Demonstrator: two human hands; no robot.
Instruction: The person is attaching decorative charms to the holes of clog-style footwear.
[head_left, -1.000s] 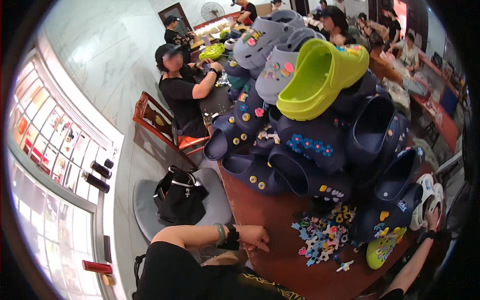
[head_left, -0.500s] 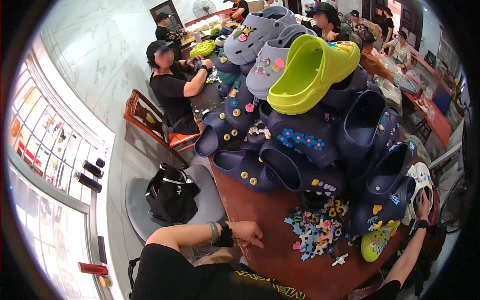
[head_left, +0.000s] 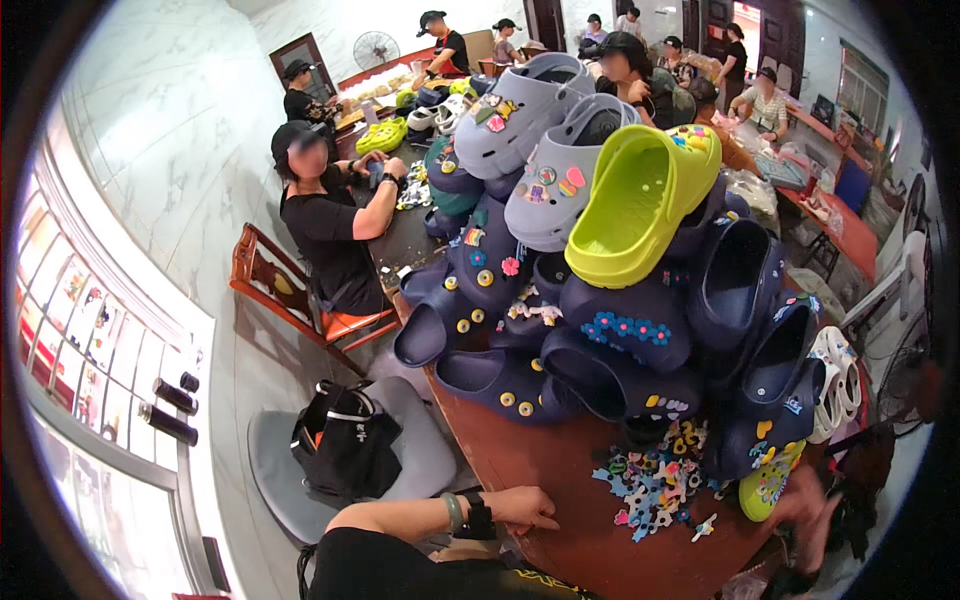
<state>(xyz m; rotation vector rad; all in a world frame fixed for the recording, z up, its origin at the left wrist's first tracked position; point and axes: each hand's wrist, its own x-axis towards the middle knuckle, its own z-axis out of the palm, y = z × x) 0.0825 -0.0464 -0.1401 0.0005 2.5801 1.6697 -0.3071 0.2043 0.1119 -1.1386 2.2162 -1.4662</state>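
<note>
My left hand (head_left: pixel 527 508) rests on the near edge of the red-brown table (head_left: pixel 500 440), fingers loosely stretched out and nothing in them. Loose shoe charms (head_left: pixel 660 485) of many shapes lie in a heap to its right. At the table's right side my right hand (head_left: pixel 805 510) is blurred, its fingers apart and no object visible in it. Close by it is a lime clog with charms (head_left: pixel 768 485), tucked under the navy clogs. A pair of white clogs (head_left: pixel 835 385) stands beyond that hand. Navy clogs (head_left: pixel 620 375) with charms are piled high in front of me.
A lime clog (head_left: pixel 625 210) and grey clogs (head_left: pixel 520 115) top the pile. To the left are a grey chair (head_left: pixel 265 465) with a black bag (head_left: pixel 345 450) and a wooden chair (head_left: pixel 255 285). A person (head_left: pixel 330 220) handles something at the far table; other people work behind.
My right hand has let go of the white clogs and moved back toward me, down beside the lime clog. The view has shifted; my left hand remains at the table edge.
</note>
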